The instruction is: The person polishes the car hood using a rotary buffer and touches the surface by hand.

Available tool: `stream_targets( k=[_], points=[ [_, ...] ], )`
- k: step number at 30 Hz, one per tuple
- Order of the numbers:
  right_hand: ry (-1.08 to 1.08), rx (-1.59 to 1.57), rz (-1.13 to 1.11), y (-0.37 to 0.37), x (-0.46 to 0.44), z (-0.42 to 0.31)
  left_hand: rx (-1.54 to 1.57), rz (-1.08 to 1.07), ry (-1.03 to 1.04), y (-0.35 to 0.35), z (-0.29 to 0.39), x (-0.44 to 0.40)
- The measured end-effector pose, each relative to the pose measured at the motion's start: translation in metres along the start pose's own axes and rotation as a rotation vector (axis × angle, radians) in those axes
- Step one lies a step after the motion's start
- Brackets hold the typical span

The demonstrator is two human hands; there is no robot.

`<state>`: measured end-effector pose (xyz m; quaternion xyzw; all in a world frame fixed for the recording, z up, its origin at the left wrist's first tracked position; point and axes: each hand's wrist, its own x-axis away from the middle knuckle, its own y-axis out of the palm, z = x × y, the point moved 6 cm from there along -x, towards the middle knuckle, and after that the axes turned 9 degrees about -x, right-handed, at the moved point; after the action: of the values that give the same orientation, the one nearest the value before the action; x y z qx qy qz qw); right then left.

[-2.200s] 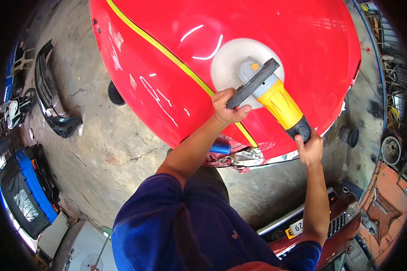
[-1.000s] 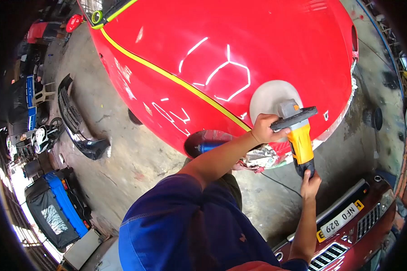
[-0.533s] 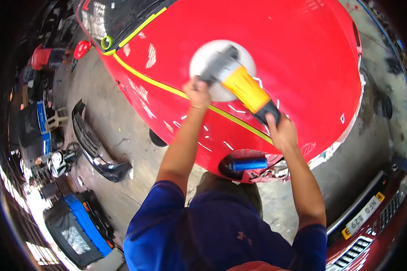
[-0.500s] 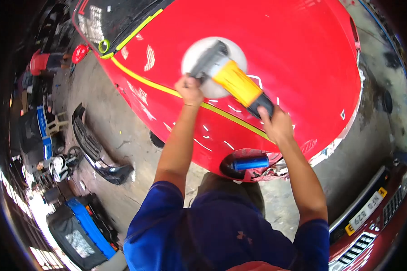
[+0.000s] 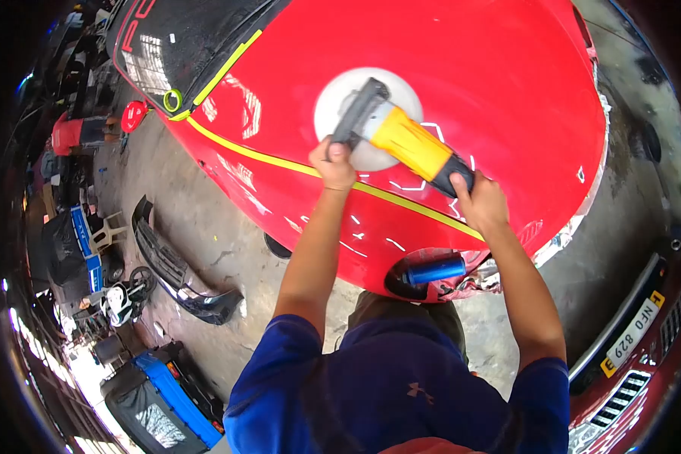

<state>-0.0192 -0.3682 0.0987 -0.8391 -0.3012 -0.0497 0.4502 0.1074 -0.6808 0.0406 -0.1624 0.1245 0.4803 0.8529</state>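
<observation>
A yellow and black polisher (image 5: 410,144) lies at a slant over the red car hood (image 5: 499,76), its round white pad (image 5: 331,102) against the paint. My left hand (image 5: 334,164) is wrapped around the dark side handle at the polisher's head. At the other end, my right hand (image 5: 482,203) grips the black rear grip. Yellow-green masking tape (image 5: 265,157) runs along the hood's edge, just on my side of the pad. Under the pad, the paint is hidden.
A blue cylinder (image 5: 436,271) sits in the headlight opening near my waist. A tape roll (image 5: 172,100) rests by the windshield (image 5: 185,38). On the floor at left lies a loose bumper (image 5: 181,268). A dark red car (image 5: 651,386) stands at right; another person (image 5: 68,135) is far left.
My view has shifted and turned slightly, so the surroundings sit differently in the frame. Both hands keep hold of the polisher, which shows only a small shift over the hood.
</observation>
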Motion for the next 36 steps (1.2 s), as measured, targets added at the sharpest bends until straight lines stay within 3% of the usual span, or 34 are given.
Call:
stream_targets(
  k=[17,23,25,30,33,34,36],
  points=[
    [0.027,-0.139,0.254,-0.076,0.065,0.187,-0.086,-0.296,0.134,0.173,0.075,0.102],
    [0.168,-0.321,0.332,-0.075,0.114,0.259,-0.01,-0.481,0.175,0.236,0.114,0.138],
    [0.31,-0.326,0.295,-0.061,0.134,0.281,0.051,-0.607,0.167,0.255,0.127,0.143],
    [0.471,-0.578,0.435,0.004,0.174,0.272,-0.036,-0.804,0.279,0.271,0.146,0.136],
    [0.39,-0.613,0.524,0.041,0.169,0.233,-0.116,-0.884,0.14,0.243,0.151,0.108],
    [0.509,-0.707,0.383,0.049,0.163,0.214,-0.087,-0.879,0.04,0.229,0.141,0.098],
    [0.372,-0.771,0.359,0.052,0.145,0.163,-0.227,-0.846,0.066,0.191,0.12,0.068]
  ],
)
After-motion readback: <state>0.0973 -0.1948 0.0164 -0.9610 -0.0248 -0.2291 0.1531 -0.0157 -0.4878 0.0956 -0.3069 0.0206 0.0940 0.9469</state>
